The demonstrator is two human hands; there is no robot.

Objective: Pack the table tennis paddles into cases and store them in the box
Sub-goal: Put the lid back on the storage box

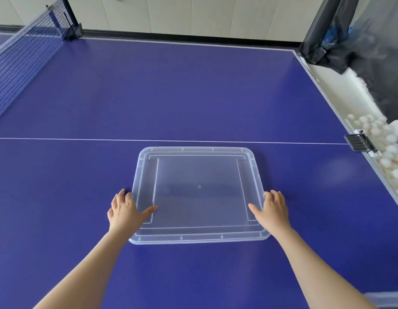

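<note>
A clear plastic box with its lid [198,150] on lies flat on the blue table tennis table [193,90], near me in the middle. A faint dark shape shows through the lid's centre; I cannot tell what it is. My left hand [124,211] grips the lid's left edge, thumb lying on top and fingers curled down over the rim. My right hand [272,210] holds the right edge the same way. No loose paddle or case is in view.
The net [26,52] runs along the far left. A white tray with several white balls [385,143] and a black clamp [359,142] hang at the table's right edge. Dark netting [361,36] stands at the far right.
</note>
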